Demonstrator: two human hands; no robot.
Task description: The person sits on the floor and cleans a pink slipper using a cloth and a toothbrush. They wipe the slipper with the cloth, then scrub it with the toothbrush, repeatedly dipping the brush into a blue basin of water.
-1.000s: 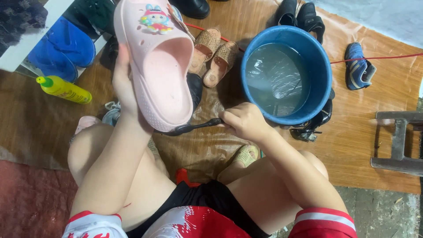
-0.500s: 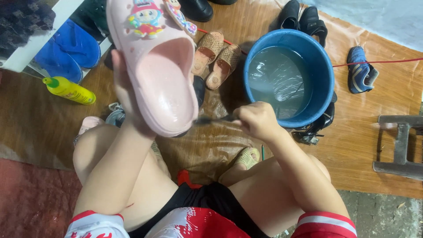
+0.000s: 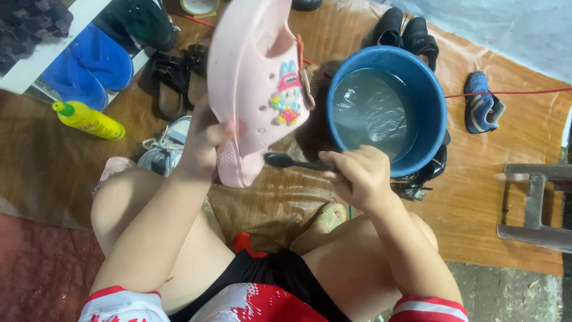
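- Pink clog (image 3: 253,89) sat at about 11 o'clock from the person's lap, held up in the air by the left hand (image 3: 205,140), whose fingers were curled tight round the heel end.
- Compared with a second before, the clog had been turned over: its open inside faced the camera then, and now the outer top with its cartoon charm (image 3: 286,98) showed (so the work seemed to have moved on from the inside to the outside).
- Right hand (image 3: 357,176) was closed in a fist on the handle of a dark brush (image 3: 286,161), whose head pointed toward 9 o'clock and lay just beside the clog's lower edge; earlier it lay against the clog's heel end.
- Blue basin (image 3: 387,113) of water stood at 1 o'clock on the brown mat (image 3: 59,161), as it had before, with the yellow bottle (image 3: 89,120) at 10 o'clock.
- Toe of the clog ran off the top edge of the view.
- Whether the bristles touched the clog could not be told, and motion blur softened its surface.
- Brush handle was buried in the fist, and the shoes behind the basin were mostly hidden.
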